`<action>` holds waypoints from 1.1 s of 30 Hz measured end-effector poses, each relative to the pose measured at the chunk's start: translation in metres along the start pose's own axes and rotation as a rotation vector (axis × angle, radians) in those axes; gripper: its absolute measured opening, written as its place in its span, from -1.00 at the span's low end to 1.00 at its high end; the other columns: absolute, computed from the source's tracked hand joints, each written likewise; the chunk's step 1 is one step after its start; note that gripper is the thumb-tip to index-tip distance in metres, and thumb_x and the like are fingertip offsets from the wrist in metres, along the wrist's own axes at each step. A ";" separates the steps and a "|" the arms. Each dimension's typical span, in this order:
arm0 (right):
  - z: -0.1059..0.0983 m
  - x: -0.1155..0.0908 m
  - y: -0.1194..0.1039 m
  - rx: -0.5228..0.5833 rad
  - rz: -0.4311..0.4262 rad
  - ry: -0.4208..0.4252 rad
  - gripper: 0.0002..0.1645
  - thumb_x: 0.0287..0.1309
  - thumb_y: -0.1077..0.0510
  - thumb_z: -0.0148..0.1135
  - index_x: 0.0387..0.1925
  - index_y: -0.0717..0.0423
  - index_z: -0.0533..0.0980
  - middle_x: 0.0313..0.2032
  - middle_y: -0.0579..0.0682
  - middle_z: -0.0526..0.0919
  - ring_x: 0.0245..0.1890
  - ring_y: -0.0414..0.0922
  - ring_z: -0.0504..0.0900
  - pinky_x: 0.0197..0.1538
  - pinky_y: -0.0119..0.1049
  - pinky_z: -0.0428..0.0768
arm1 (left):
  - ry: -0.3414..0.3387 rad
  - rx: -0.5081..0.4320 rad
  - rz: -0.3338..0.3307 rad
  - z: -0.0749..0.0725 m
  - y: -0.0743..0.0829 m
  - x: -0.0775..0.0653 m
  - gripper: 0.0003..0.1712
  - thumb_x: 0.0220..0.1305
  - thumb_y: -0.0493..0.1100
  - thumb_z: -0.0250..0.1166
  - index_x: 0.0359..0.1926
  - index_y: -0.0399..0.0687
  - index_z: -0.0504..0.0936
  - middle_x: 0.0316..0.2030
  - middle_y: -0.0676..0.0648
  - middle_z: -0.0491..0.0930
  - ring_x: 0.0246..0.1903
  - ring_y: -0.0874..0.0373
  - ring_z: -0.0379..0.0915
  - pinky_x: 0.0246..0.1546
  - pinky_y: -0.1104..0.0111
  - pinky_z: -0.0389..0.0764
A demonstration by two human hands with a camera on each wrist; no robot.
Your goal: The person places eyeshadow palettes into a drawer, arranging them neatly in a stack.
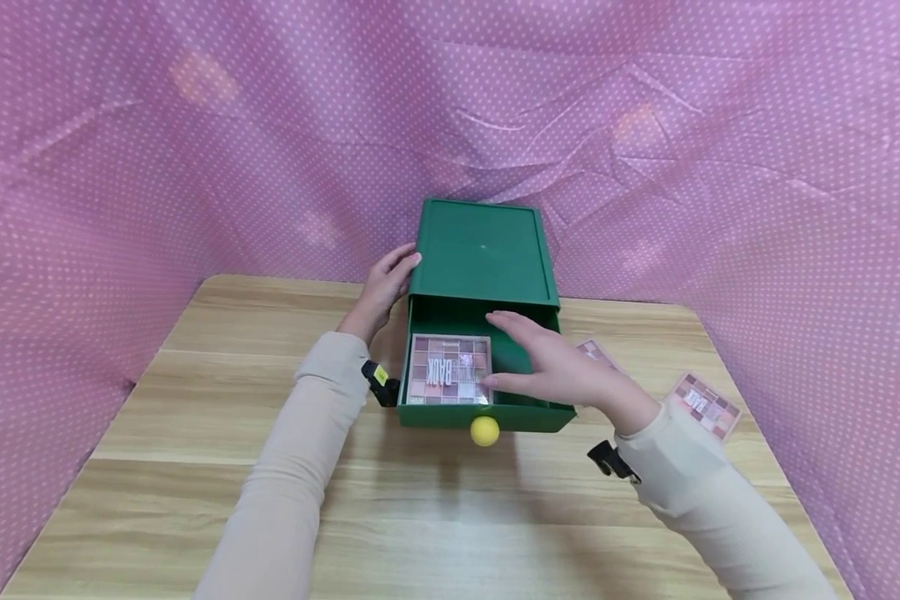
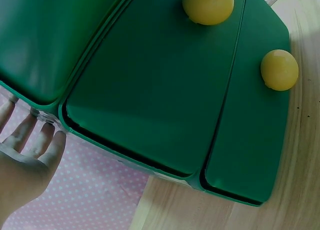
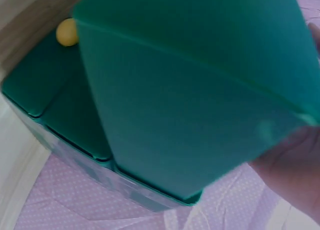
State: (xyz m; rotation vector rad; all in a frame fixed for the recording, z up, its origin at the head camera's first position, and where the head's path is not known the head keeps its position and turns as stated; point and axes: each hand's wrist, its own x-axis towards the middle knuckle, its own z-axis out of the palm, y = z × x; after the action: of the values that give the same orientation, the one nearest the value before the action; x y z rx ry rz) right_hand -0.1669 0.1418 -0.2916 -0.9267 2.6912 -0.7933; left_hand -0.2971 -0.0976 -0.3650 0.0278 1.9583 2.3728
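A green drawer cabinet (image 1: 483, 250) with yellow round knobs (image 2: 279, 70) stands on the table, its top drawer (image 1: 450, 417) pulled out. In the left part of that drawer lies an eyeshadow palette (image 1: 448, 369) with a grid of pink and mauve pans under a clear lid. My left hand (image 1: 382, 292) rests its extended fingers against the cabinet's left side, as the left wrist view also shows. Over the right part of the drawer is my right hand (image 1: 558, 362), fingers extended and holding nothing, its thumb by the palette's right edge. In the right wrist view the drawer wall hides most of this hand.
Another palette (image 1: 705, 405) lies on the wooden table (image 1: 195, 467) to the right. One more palette (image 1: 598, 353), partly hidden by my right forearm, lies beside the cabinet. Pink dotted cloth (image 1: 330, 125) hangs behind and at both sides.
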 end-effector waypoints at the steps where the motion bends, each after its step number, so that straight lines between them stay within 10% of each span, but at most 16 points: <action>1: -0.001 -0.002 -0.001 0.002 -0.006 0.003 -0.05 -0.07 -0.28 0.11 0.27 0.05 0.02 0.23 -0.02 0.07 0.18 -0.11 0.11 0.12 -0.15 0.21 | -0.002 -0.001 0.003 0.000 0.000 0.000 -0.44 0.15 -0.01 0.14 0.17 -0.05 0.30 0.05 -0.12 0.32 -0.04 0.05 0.34 -0.03 0.27 0.34; 16: -0.022 -0.025 -0.006 0.114 -0.103 0.092 -0.09 -0.06 -0.04 0.24 0.27 0.05 0.02 0.24 -0.04 0.05 0.21 -0.12 0.01 0.16 -0.10 0.10 | -0.012 -0.005 0.025 0.000 -0.002 -0.003 -0.45 0.15 -0.01 0.13 0.16 -0.06 0.30 0.04 -0.13 0.32 -0.04 0.04 0.35 -0.02 0.23 0.33; 33: -0.046 -0.037 0.026 0.413 -0.202 0.433 -0.30 -0.07 0.51 0.11 0.16 0.39 0.13 0.12 0.23 0.23 0.12 0.00 0.21 0.13 -0.25 0.19 | 0.000 0.020 0.014 0.002 0.000 -0.004 -0.43 0.14 0.03 0.14 0.16 -0.03 0.31 0.04 -0.11 0.33 -0.05 0.06 0.34 -0.04 0.24 0.35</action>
State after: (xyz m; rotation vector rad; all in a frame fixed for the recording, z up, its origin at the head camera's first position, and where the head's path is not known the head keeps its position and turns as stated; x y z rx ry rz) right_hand -0.1662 0.2017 -0.2675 -1.0222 2.6156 -1.6880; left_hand -0.2926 -0.0964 -0.3649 0.0424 1.9884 2.3621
